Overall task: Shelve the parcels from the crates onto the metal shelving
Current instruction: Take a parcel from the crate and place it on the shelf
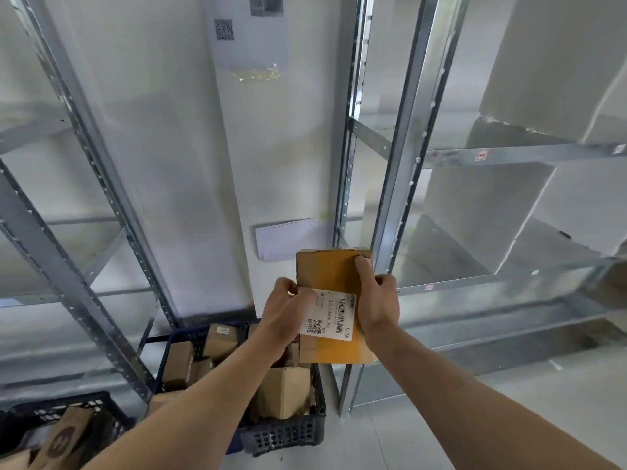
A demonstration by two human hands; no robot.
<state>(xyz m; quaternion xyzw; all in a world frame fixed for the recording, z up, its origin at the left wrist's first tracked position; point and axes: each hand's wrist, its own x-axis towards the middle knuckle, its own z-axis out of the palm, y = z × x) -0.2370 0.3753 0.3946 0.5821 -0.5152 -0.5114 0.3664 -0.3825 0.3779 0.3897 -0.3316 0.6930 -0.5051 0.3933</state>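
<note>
I hold a flat brown cardboard parcel (325, 273) with a white barcode label in front of me, above the floor. My left hand (283, 312) grips its left edge, thumb on the label. My right hand (376, 296) holds the right edge, with the index finger stretched along the top face. The parcel hangs just left of the upright of the right metal shelving (509, 154). Below it stands a dark crate (288, 432) with several brown parcels inside.
A second metal shelving unit (68, 232) stands at the left. Another dark crate (34, 415) with parcels sits at the bottom left. White wall with paper sheets (288, 237) lies between the units. The right unit's shelves show bare metal.
</note>
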